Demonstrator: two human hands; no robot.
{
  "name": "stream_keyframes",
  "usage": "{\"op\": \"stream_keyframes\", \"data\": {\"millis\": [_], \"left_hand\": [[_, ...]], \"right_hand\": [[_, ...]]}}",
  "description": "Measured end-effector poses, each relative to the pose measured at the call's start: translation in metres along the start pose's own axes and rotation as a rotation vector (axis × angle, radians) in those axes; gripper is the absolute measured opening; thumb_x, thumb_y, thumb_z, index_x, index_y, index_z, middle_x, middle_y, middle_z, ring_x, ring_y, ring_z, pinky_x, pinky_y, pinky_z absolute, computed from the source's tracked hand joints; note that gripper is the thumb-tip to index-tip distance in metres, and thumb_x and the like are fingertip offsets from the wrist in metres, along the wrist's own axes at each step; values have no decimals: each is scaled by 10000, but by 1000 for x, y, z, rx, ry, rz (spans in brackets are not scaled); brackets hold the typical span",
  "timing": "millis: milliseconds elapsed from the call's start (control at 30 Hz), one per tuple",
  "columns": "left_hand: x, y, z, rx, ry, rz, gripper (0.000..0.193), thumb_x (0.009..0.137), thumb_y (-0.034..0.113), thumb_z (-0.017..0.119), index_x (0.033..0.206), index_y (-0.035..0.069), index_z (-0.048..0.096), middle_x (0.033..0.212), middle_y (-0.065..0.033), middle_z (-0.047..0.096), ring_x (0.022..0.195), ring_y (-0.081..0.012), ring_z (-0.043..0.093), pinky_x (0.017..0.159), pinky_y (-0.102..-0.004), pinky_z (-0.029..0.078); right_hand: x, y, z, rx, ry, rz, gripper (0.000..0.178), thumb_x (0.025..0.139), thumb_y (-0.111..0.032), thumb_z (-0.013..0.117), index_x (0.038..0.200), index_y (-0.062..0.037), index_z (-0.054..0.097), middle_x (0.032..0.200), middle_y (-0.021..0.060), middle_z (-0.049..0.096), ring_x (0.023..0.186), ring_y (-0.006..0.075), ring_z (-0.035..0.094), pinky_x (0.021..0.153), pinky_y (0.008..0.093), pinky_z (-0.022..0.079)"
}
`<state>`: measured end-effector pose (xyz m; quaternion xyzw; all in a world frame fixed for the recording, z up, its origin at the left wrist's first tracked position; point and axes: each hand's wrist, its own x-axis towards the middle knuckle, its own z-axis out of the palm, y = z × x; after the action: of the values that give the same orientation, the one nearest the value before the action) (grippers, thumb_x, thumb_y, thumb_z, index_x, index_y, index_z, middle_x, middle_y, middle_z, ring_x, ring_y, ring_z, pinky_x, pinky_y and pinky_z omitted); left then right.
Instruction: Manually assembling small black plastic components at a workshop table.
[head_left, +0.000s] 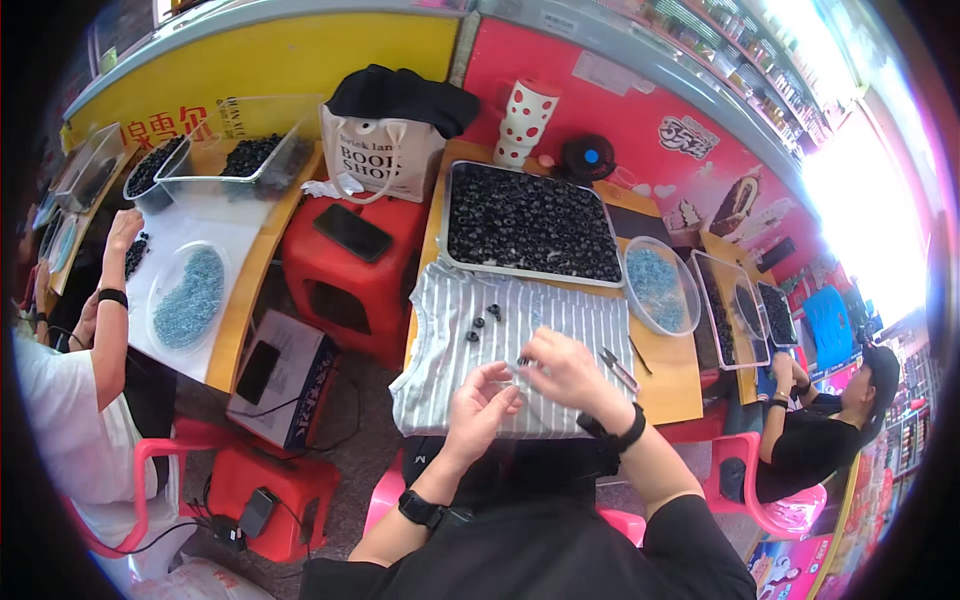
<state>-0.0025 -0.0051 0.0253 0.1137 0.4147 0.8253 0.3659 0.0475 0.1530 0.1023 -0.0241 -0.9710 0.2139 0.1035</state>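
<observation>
Grip, right hand (568, 372): in the head view, your thumb and fingertips are pinched together on what appears to be a small black piece (523, 360), mostly covered by the fingers. Grip, left hand (478, 408): your thumb and fingers are curled close together, just beside the right fingertips; whether anything sits between them cannot be made out. Both hands stand above the near part of the striped cloth (440, 335), which lies on the table (672, 378).

Beyond your hands, a few loose black pieces (479, 323) lie on the cloth. Farther back, a tray (530, 277) holds many similar dark pieces. To the right of the cloth, a clear bowl (691, 302) contains small pale-blue bits. A pair of tweezers (619, 371) lies at the cloth's right side, near your right wrist.

Step in hand, as judged: fingertip work on a single black piece, both hands together. The next move calls for a light, steady right pinch, with the left fingertips placed to support the piece; its small size makes it easy to drop.
</observation>
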Motion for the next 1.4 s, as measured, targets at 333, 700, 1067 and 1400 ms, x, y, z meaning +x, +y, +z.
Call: {"op": "stream_keyframes", "data": {"millis": [333,700,1067,1400], "left_hand": [[8,5,-16,-154,-283,-186,187,896,30,632,1072,-31,644,893,-106,684,757,-161,659,648,-258,510],[8,2,-19,-182,-251,-197,209,915,13,594,1108,-51,641,943,-138,687,769,-181,668,660,-263,517],[7,2,-19,-159,-230,-199,203,922,25,589,1107,-43,642,945,-134,685,767,-179,666,666,-257,511],[9,5,-18,-168,-224,-189,207,934,47,587,1116,-39,637,946,-139,681,766,-177,669,661,-245,517]], "right_hand": [[-30,-21,-4,230,47,-83,131,753,-41,646,862,-22,577,786,128,538,724,335,590,624,423,482],[-18,89,-3,47,85,380,145,747,-67,624,885,-92,660,835,132,597,808,353,612,716,445,486],[-43,56,-6,243,190,349,112,746,-10,666,827,-6,589,774,128,589,684,274,601,613,358,467],[-55,35,2,437,254,289,126,765,29,710,806,-20,601,752,4,555,637,52,509,566,223,408]]}}
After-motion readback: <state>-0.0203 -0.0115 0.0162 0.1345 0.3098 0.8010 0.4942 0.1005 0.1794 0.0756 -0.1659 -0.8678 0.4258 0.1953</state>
